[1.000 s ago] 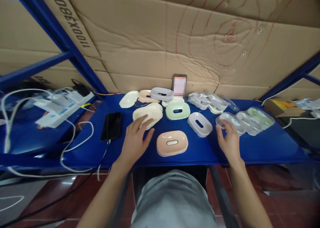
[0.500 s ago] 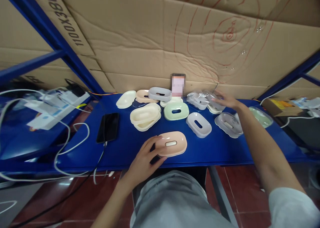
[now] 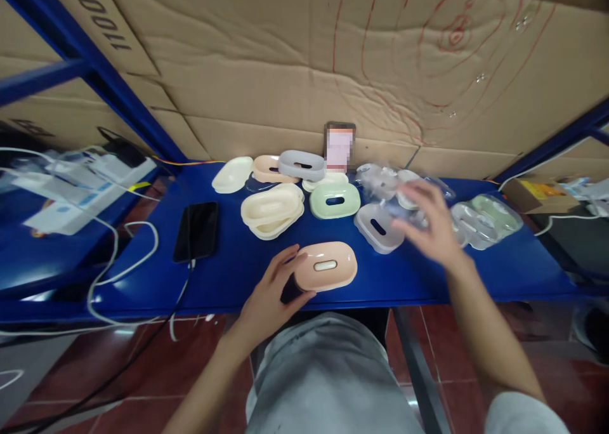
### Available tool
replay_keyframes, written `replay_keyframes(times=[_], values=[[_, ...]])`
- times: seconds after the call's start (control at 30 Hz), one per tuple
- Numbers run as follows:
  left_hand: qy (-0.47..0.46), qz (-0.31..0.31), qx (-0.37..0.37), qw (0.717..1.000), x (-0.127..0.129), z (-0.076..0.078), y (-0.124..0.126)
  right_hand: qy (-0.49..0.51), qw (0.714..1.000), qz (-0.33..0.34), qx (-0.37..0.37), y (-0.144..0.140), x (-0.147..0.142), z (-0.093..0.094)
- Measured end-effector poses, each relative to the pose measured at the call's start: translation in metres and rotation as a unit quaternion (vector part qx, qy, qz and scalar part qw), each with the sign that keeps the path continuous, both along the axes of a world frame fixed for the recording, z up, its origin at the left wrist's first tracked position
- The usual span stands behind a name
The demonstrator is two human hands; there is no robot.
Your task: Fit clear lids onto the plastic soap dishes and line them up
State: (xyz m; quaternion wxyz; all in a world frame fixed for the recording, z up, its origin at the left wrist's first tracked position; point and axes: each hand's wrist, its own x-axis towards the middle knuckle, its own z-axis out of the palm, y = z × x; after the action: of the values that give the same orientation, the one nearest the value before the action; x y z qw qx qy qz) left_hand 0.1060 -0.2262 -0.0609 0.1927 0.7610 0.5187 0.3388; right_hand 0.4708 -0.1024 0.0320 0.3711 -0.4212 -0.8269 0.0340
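**Blue shelf with soap dishes, both hands at work**

Far left: a tangle of white cables [image 3: 118, 266] and white boxes [image 3: 71, 190] on a neighbouring blue surface.

Left of centre: a black phone [image 3: 196, 230] lying flat on the blue shelf [image 3: 499, 272], a cable running from its near end.

Behind it, by the cardboard wall [image 3: 285, 72]: a cream lid [image 3: 233, 174], a peach dish [image 3: 266, 169] and a grey dish [image 3: 301, 165], close together in a row.

Centre: a stack of cream dishes [image 3: 272, 209]; just right of it, a green dish [image 3: 335, 200].

Near edge, centre: the pink soap dish [image 3: 327, 266], flat on the shelf. The left hand [image 3: 270, 294] grips its left end, thumb against the near side and fingers curled over the far side.

Back centre: a small upright card [image 3: 339, 146] leaning on the cardboard, its face blurred.

Right of centre: a pale lilac dish [image 3: 377, 227], partly behind the right hand [image 3: 431, 228]. That hand hovers above the shelf, fingers loosely spread, and is smeared by motion; a clear wrapped piece [image 3: 413, 219] sits at its fingertips, but I cannot tell whether it is held.

Behind the hand: clear-wrapped dishes [image 3: 380, 179] in a cluster.

Right: further wrapped dishes, pale grey and green [image 3: 485, 218], side by side.

Far right: a cardboard box [image 3: 528, 196] beyond the shelf's end.
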Motion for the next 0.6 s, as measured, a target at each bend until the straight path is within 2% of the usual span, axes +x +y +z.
replay_keyframes(times=[0.07,0.17,0.3,0.4,0.6], values=[[-0.011,0.006,-0.012,1.0,0.0,-0.001,0.0,-0.036,0.993,0.101,-0.05,-0.043,-0.031,-0.019],[-0.04,0.003,-0.012,0.999,0.0,-0.006,0.001,-0.063,0.98,0.169,-0.09,-0.075,-0.066,-0.049],[-0.04,0.002,-0.035,0.999,-0.002,-0.01,0.001,-0.06,0.973,0.198,-0.103,-0.07,-0.08,-0.069],[-0.025,-0.011,-0.039,0.999,-0.002,-0.007,0.001,-0.075,0.97,0.214,-0.089,-0.065,-0.079,-0.073],[-0.025,-0.028,-0.014,0.999,-0.006,-0.005,0.004,-0.126,0.972,0.189,-0.052,-0.074,-0.086,-0.076]])
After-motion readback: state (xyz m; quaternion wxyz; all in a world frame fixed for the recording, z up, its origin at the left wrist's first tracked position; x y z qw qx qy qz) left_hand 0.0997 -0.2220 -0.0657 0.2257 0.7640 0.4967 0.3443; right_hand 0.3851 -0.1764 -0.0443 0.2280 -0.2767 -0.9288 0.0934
